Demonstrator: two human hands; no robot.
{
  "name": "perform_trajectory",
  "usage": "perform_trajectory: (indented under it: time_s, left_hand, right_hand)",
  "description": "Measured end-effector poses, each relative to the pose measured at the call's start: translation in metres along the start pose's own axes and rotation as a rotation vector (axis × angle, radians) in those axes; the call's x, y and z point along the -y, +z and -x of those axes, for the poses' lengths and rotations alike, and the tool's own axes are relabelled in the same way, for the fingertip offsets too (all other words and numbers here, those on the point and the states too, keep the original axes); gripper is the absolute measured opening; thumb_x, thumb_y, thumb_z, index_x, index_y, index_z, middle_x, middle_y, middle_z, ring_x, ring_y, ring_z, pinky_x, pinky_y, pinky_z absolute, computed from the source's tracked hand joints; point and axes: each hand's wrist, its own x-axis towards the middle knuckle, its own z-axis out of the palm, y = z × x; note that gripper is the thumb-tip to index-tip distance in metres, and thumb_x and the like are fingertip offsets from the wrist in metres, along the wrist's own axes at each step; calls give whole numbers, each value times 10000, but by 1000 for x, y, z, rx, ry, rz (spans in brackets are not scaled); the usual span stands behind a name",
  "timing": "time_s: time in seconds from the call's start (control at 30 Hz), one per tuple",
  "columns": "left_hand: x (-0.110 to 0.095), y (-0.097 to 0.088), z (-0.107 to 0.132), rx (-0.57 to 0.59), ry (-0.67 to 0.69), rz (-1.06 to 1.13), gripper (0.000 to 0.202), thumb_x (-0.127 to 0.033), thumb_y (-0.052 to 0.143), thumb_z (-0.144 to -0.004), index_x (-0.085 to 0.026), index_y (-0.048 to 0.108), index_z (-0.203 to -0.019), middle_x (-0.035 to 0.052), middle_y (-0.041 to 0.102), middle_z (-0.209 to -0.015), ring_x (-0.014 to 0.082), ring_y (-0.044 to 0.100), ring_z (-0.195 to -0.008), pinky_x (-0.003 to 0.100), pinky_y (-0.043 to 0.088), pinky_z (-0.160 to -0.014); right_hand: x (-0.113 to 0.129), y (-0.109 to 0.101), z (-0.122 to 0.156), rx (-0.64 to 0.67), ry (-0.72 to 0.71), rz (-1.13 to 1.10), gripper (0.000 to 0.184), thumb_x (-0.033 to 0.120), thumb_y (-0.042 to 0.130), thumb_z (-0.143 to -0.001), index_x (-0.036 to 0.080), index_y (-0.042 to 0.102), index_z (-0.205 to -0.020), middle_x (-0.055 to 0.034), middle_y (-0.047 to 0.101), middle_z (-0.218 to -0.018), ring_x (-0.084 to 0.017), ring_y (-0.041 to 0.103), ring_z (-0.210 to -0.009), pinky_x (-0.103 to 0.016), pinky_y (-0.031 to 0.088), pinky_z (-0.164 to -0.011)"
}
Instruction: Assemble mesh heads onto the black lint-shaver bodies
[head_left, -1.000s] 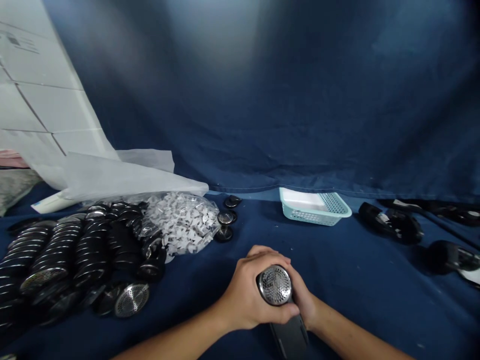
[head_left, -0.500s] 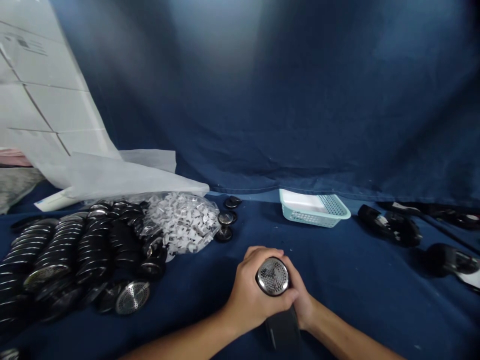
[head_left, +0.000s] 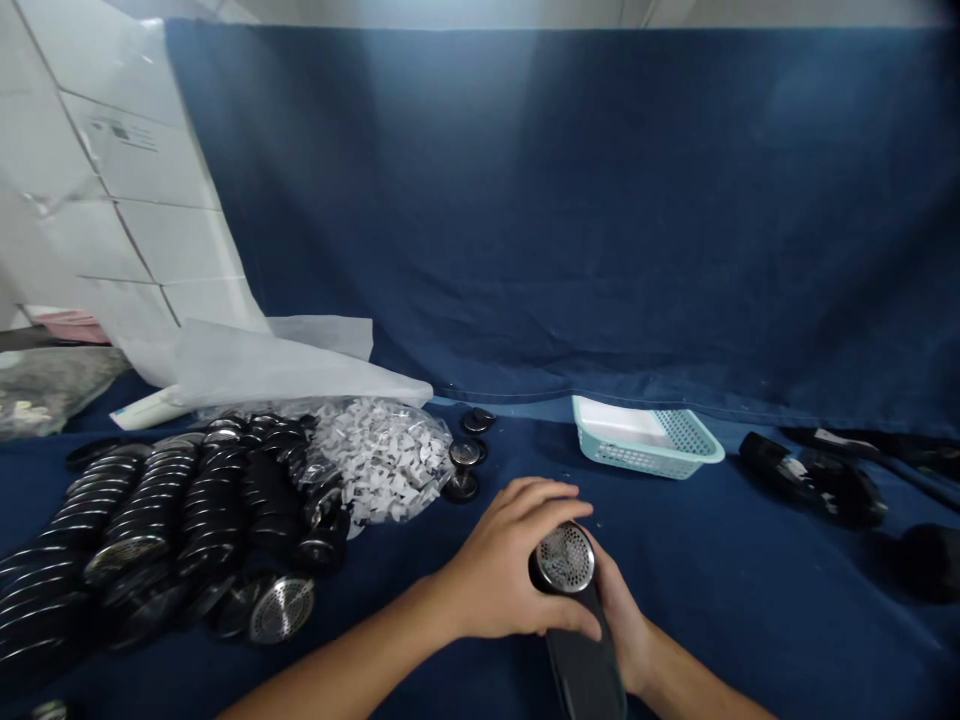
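A black hand-held device (head_left: 581,655) with a round perforated metal head (head_left: 564,558) stands low in the middle of the view. My left hand (head_left: 501,568) curls round the head from the left, thumb under it and fingers over the top. My right hand (head_left: 619,620) grips the black body from behind and the right. Both hands are closed on the device.
Rows of black round caps with metal mesh (head_left: 150,520) fill the left of the blue cloth (head_left: 750,620). A clear bag of small white pieces (head_left: 382,458) lies beside them. Three loose caps (head_left: 466,455), a light-blue basket (head_left: 646,438) and more black devices (head_left: 814,475) lie further back.
The view has tilted up and shifted. My left fingers have loosened and risen over the metal head, and the device leans slightly more to the right.
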Motion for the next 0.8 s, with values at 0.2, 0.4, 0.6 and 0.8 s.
perform_trajectory:
  time_s: [0.2,0.4,0.6,0.8]
  left_hand:
    - [-26,-32,0,316,109,-267,533,-240,720,-760,-295,560,-1265,41,575,-1299,259,523,-1164,430,416,-983]
    - [-37,-42,4,310,143,-477,488,-200,707,-765,-205,565,-1232,74,583,-1246,254,546,-1096,376,436,-931]
    - [-39,-39,4,287,100,-628,490,-408,735,-751,-166,598,-1154,77,620,-1045,235,596,-914,349,456,-816]
    - [-35,-29,6,189,89,-808,550,-608,641,-755,-122,644,-1012,96,644,-867,261,610,-786,403,448,-769]
  right_hand:
    - [-5,-3,-1,-12,19,-107,282,436,681,-768,177,735,-866,-30,752,-802,-192,690,-767,-266,510,-750]
    - [-6,6,0,-17,17,-12,343,458,633,-820,128,729,-804,-61,721,-646,-203,656,-533,-286,500,-564]
    - [-6,14,3,10,24,2,404,493,610,-843,109,735,-848,-83,730,-685,-221,678,-577,-302,525,-589]
    - [-5,27,9,-69,23,-27,373,451,626,-840,109,737,-938,-101,750,-800,-260,710,-730,-354,552,-722]
